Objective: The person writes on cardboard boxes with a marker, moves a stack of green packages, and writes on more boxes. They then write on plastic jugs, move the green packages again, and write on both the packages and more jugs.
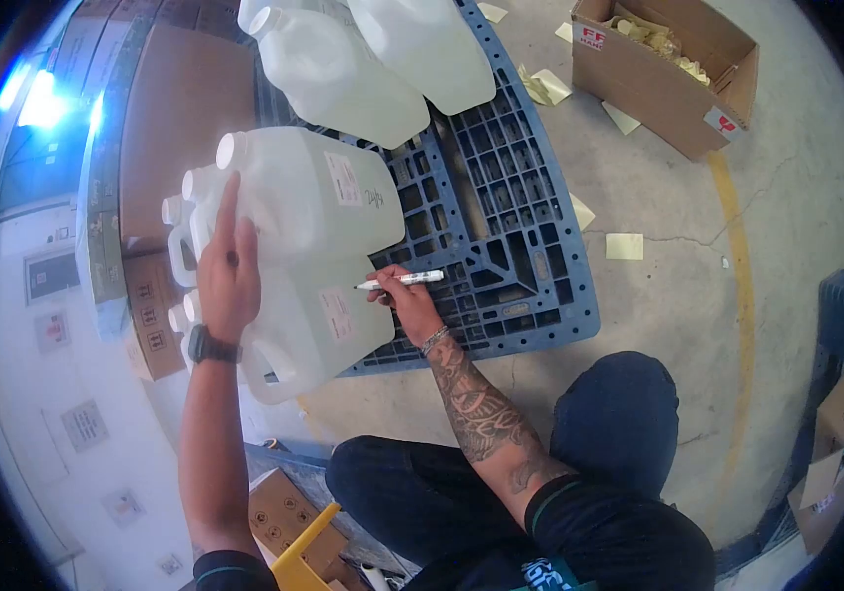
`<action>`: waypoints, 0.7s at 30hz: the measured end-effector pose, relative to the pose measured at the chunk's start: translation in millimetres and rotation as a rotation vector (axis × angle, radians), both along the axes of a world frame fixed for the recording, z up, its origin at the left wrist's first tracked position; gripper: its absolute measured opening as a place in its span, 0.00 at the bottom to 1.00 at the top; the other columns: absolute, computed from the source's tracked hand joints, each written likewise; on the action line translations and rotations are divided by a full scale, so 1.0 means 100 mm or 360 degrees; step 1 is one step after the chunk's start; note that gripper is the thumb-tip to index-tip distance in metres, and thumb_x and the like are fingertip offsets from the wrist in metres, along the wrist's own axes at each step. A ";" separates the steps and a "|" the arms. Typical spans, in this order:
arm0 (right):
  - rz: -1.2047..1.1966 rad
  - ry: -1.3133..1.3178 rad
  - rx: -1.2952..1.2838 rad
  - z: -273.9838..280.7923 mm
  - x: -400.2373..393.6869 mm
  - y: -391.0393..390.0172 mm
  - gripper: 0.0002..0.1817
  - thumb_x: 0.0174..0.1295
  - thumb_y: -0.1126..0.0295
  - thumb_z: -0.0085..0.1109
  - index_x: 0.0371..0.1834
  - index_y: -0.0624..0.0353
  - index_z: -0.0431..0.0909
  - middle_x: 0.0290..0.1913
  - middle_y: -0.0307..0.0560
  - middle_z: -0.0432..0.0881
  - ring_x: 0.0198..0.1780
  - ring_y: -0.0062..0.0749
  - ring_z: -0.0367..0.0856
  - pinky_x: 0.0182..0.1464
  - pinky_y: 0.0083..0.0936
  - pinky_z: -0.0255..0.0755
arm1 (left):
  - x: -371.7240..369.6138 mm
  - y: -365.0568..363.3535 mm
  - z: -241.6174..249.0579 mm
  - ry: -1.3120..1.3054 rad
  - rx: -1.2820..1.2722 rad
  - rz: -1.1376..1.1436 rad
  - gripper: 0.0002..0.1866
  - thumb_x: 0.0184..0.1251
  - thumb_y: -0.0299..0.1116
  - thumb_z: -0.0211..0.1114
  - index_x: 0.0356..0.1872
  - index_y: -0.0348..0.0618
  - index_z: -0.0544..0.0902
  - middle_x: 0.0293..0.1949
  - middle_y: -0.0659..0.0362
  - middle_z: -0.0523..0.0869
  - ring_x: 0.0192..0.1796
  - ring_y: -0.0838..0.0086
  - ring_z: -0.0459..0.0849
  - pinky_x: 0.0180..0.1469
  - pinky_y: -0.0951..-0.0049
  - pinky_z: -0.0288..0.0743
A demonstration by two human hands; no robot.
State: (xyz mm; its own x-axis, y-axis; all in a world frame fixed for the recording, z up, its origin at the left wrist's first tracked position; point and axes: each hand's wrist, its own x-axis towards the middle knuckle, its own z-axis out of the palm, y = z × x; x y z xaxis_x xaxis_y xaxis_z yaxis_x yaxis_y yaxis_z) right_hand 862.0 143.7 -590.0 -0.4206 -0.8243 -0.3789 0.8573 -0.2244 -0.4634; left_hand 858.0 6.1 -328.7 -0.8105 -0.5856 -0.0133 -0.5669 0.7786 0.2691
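In the head view my right hand (406, 302) grips a white marker (400, 281). Its dark tip is close to the side of a translucent plastic jug (303, 340), near a printed label (335, 313). My left hand (230, 264) rests with fingers stretched out along the jugs near their caps. Beside that jug stands another jug (289, 187), with a label (343, 179) and dark handwriting on its side. More white-capped jugs are partly hidden behind my left hand. All of these jugs are on a blue plastic pallet (515, 222).
Two more large jugs (343, 84) stand further along the pallet. An open cardboard box (658, 74) holds crumpled paper. Yellowish paper sheets (624, 246) lie on the concrete floor. Wrapped cartons (180, 128) rise at left. Cardboard boxes (841, 424) are at right, a yellow handle (303, 552) below.
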 end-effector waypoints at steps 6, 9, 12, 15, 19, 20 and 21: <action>0.0064 0.0197 -0.0106 0.00 -0.02 -0.04 0.11 0.75 0.62 0.51 0.44 0.56 0.81 0.36 0.34 0.82 0.41 0.16 0.79 0.47 0.20 0.65 | 0.01 -0.02 -0.05 0.0066 -0.0051 -0.0042 0.28 0.82 0.46 0.44 0.78 0.53 0.61 0.39 0.45 0.87 0.43 0.59 0.86 0.51 0.63 0.76; 0.0116 0.0174 -0.0039 -0.07 -0.02 -0.05 0.11 0.74 0.63 0.51 0.43 0.56 0.81 0.36 0.35 0.82 0.40 0.16 0.79 0.46 0.21 0.65 | 0.00 -0.02 -0.03 -0.0023 -0.0047 -0.0018 0.31 0.82 0.54 0.39 0.79 0.53 0.58 0.51 0.42 0.86 0.53 0.58 0.86 0.60 0.60 0.74; 0.0094 0.0183 -0.0174 -0.13 0.00 -0.07 0.10 0.73 0.64 0.51 0.43 0.56 0.81 0.36 0.35 0.83 0.39 0.17 0.79 0.44 0.20 0.65 | 0.00 -0.02 -0.03 -0.0057 -0.0013 0.0035 0.31 0.82 0.53 0.39 0.79 0.53 0.58 0.52 0.42 0.86 0.54 0.59 0.86 0.59 0.60 0.74; 0.0060 0.0133 -0.0037 -0.07 -0.02 -0.04 0.10 0.73 0.65 0.51 0.40 0.57 0.81 0.36 0.35 0.82 0.37 0.18 0.79 0.43 0.20 0.66 | 0.01 -0.04 -0.03 -0.0037 0.0005 -0.0002 0.31 0.82 0.52 0.39 0.79 0.53 0.58 0.52 0.43 0.86 0.54 0.60 0.86 0.59 0.61 0.74; 0.0040 0.0150 -0.0042 -0.08 0.00 -0.07 0.10 0.73 0.65 0.51 0.39 0.56 0.81 0.36 0.35 0.82 0.36 0.17 0.78 0.43 0.20 0.66 | 0.03 -0.06 -0.09 0.0086 -0.0099 -0.0062 0.28 0.82 0.47 0.44 0.78 0.55 0.62 0.39 0.45 0.87 0.43 0.59 0.87 0.50 0.64 0.77; 0.0049 0.0151 -0.0045 -0.10 0.00 -0.06 0.10 0.73 0.65 0.51 0.39 0.56 0.81 0.36 0.35 0.82 0.36 0.17 0.78 0.42 0.20 0.66 | 0.03 -0.06 -0.09 0.0083 -0.0084 -0.0060 0.28 0.82 0.47 0.44 0.78 0.55 0.62 0.38 0.45 0.87 0.43 0.59 0.87 0.50 0.64 0.77; 0.0060 0.0153 -0.0049 -0.11 -0.01 -0.05 0.10 0.73 0.65 0.51 0.39 0.56 0.81 0.36 0.35 0.82 0.36 0.17 0.78 0.42 0.20 0.66 | 0.03 -0.06 -0.08 0.0081 -0.0072 -0.0057 0.28 0.82 0.47 0.44 0.78 0.54 0.62 0.38 0.45 0.87 0.43 0.59 0.87 0.50 0.64 0.77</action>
